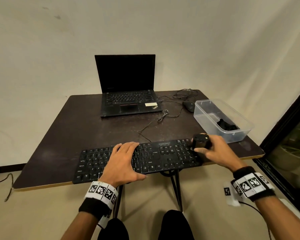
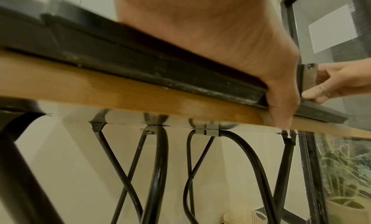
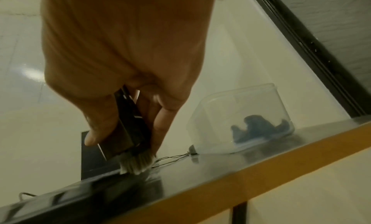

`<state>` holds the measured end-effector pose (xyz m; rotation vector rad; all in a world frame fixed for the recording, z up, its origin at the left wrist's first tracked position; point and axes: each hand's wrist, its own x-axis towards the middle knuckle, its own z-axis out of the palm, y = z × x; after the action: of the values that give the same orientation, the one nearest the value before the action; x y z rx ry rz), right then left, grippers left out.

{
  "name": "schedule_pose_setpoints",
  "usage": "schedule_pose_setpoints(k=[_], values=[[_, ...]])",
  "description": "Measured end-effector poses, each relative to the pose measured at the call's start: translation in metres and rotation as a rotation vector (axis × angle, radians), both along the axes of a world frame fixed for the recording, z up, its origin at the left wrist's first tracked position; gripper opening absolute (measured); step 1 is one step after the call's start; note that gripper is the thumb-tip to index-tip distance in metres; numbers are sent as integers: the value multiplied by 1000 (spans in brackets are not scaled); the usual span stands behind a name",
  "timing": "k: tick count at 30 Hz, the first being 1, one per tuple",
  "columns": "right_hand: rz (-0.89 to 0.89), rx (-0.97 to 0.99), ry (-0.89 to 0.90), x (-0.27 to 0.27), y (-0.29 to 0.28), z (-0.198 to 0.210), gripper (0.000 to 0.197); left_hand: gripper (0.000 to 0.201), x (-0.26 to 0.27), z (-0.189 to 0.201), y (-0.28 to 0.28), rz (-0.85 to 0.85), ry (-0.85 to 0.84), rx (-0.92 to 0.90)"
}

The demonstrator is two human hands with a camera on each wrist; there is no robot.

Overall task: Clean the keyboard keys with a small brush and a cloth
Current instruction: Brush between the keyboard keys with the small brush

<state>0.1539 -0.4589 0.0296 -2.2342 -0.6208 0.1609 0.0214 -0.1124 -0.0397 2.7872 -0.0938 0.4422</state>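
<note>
The left hand (image 1: 123, 161) lay flat, fingers straight, pinning the keyboard (image 1: 164, 156). The right hand (image 1: 213, 149) grasped the brush (image 3: 128, 132), bristles on the far-right keys. The cloth (image 1: 226, 125) sat beyond it. Short, light strokes along the rows seemed best.

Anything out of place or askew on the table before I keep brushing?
The keyboard sits skewed, and its front edge lies along the table's near edge, even overhanging it at the right. The cloth is in the tub. Nothing looks spilled or damaged.
</note>
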Motion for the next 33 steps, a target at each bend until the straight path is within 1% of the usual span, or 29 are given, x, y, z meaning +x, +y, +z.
schedule_pose_setpoints(k=[2, 6, 8, 10, 13, 15, 17, 19, 22, 24, 26, 27, 28, 30, 33], values=[[49, 10, -14, -5, 27, -3, 32, 121, 0, 0, 0, 4, 6, 1], [259, -51, -85, -22, 97, -7, 28, 120, 0, 2, -1, 9, 17, 0], [316, -72, -85, -24, 112, -4, 27, 120, 0, 2, 0, 10, 21, -7], [284, -69, -57, -18, 103, -2, 30, 120, 0, 2, 0, 11, 27, -9], [131, -77, -24, -2, 61, -2, 36, 122, 0, 1, 0, 10, 26, -3], [26, -71, 5, 7, 34, 0, 34, 122, 0, 0, 1, 11, 21, -6], [-31, -84, 25, 13, 24, 3, 33, 121, 0, 1, 0, 13, 25, -4], [-40, -113, 1, 12, 35, 6, 34, 120, -1, 2, 0, 10, 34, -2], [99, -116, -29, -3, 79, 8, 38, 118, -1, 4, -1, 9, 33, -17], [219, -105, -46, -16, 116, 5, 33, 116, -1, 6, -2, 10, 32, -20], [285, -130, -98, -24, 144, 5, 24, 115, -1, 6, -2, 13, 28, -19], [295, -148, -118, -23, 151, 4, 24, 115, -1, 6, -2, 13, 23, -23], [289, -156, -119, -22, 152, 5, 26, 116, -1, 6, -2, 13, 22, -27], [217, -174, -93, -15, 142, 9, 27, 117, -2, 6, -1, 12, 29, -26], [-4, -228, -76, 6, 98, 11, 37, 120, -1, 4, 0, 17, 38, -17]])
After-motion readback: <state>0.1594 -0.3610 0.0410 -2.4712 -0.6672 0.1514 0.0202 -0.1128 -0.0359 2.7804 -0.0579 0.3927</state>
